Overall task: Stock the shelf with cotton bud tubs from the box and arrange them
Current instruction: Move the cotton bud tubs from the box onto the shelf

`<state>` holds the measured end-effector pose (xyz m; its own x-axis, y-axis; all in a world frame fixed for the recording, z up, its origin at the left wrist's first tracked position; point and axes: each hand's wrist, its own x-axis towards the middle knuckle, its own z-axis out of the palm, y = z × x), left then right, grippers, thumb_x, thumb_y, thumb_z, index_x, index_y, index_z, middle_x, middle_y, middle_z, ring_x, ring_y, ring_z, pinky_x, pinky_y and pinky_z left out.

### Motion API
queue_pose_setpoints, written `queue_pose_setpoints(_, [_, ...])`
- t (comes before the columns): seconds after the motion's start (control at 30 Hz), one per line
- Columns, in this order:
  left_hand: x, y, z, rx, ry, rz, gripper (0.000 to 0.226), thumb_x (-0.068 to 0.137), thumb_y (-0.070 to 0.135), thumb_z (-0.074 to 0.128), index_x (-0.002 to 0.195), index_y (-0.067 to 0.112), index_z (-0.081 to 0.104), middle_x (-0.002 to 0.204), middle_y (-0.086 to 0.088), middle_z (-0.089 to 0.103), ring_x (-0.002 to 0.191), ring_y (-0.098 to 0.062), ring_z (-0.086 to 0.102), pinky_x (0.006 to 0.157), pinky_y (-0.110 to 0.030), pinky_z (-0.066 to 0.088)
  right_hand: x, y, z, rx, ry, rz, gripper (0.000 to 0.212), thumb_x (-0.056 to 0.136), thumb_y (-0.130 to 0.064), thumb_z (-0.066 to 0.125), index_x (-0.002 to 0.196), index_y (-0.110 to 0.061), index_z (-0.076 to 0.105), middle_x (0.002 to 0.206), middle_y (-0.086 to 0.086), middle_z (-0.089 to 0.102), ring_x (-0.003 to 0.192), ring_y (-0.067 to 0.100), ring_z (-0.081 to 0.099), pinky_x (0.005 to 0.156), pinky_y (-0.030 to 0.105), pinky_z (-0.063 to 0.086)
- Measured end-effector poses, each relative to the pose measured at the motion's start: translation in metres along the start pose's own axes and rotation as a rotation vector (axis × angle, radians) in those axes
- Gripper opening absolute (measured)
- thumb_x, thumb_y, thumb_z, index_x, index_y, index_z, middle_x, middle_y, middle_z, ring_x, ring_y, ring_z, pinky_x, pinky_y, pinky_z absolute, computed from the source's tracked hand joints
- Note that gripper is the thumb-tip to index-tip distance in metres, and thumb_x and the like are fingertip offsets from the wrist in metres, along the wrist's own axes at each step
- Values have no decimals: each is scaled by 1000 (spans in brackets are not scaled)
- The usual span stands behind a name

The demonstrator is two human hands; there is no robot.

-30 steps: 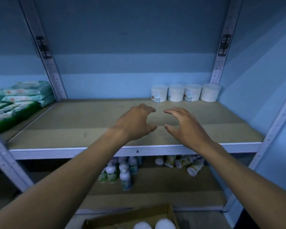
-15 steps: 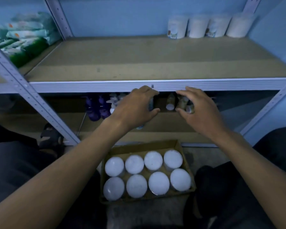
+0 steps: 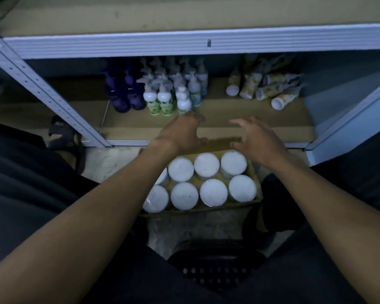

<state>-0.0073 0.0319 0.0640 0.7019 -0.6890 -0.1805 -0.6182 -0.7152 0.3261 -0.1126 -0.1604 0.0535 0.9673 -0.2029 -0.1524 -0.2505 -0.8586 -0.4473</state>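
Both hands, left hand [image 3: 180,133] and right hand [image 3: 258,140], have dropped from the shelf toward six o'clock, now spread empty over the box [image 3: 256,178] of tubs [image 3: 206,166].

No text, brand or number can be read anywhere. The pump bottles [image 3: 160,102] and the tubes [image 3: 266,88] on the lower shelf carry green and pale printed labels, but the print is too small and blurred to make out. The white tub lids [image 3: 206,166] in the box are blank.

Shop stockroom: metal shelving [image 3: 198,40], rows of pump bottles [image 3: 171,91], boxed tubs [image 3: 206,187] on floor.
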Motion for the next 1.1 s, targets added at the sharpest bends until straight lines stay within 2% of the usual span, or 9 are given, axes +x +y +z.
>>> queue_pose_setpoints(0.13, [8, -5, 33, -59, -104, -62, 67, 88, 35, 69, 147, 16, 43, 149, -11, 42, 134, -28, 43, 104, -33, 39, 7, 16, 26, 13, -105, 77, 70, 85, -29, 76, 147, -28, 44, 145, 7, 42, 130, 29, 46, 102, 42, 45])
queue_pose_setpoints(0.23, [15, -8, 54, -76, -160, -81, 69, 88, 39, 69, 148, 16, 42, 147, -12, 42, 131, -31, 45, 104, -37, 41, 14, 27, 44, 12, -151, 98, 76, 82, -30, 78, 148, -28, 41, 147, 7, 40, 133, 29, 43, 105, 44, 43])
queue_pose_setpoints(0.4, [26, -19, 82, -116, -206, -111, 73, 87, 38, 70, 148, 12, 40, 144, -15, 44, 130, -32, 45, 103, -37, 40, 26, 42, 66, 15, -192, 121, 81, 79, -29, 80, 149, -30, 39, 150, 7, 37, 135, 28, 40, 104, 45, 44])
queue_pose_setpoints(0.6, [33, -24, 115, -167, -226, -147, 78, 85, 38, 73, 150, 13, 39, 151, -13, 42, 137, -29, 41, 108, -34, 35, 42, 56, 90, -7, -271, 142, 86, 76, -27, 81, 150, -32, 36, 159, 5, 26, 146, 27, 26, 109, 53, 38])
queue_pose_setpoints(0.73, [39, -24, 137, -168, -250, -152, 81, 82, 41, 75, 148, 13, 39, 151, -14, 40, 135, -32, 42, 108, -34, 37, 49, 62, 102, -22, -314, 178, 89, 71, -32, 82, 146, -39, 36, 156, 4, 32, 142, 30, 31, 107, 58, 37])
queue_pose_setpoints(0.87, [46, -23, 155, -174, -293, -172, 91, 77, 42, 78, 151, 15, 32, 155, -12, 31, 136, -36, 38, 106, -42, 41, 54, 67, 113, -52, -366, 192, 89, 71, -34, 80, 148, -38, 34, 159, 1, 27, 145, 28, 25, 112, 54, 33])
queue_pose_setpoints(0.97, [49, -24, 165, -117, -314, -139, 90, 80, 44, 75, 152, 14, 29, 158, -10, 25, 138, -36, 34, 106, -47, 41, 54, 68, 119, -71, -406, 191, 90, 76, -38, 79, 152, -33, 30, 161, 3, 20, 147, 30, 21, 113, 49, 32])
queue_pose_setpoints(1.1, [49, -28, 175, -87, -291, -129, 91, 80, 44, 74, 153, 18, 26, 160, -6, 19, 140, -35, 28, 105, -49, 41, 52, 69, 125, -44, -421, 182, 94, 74, -43, 80, 152, -31, 28, 162, 3, 12, 148, 29, 18, 112, 49, 35])
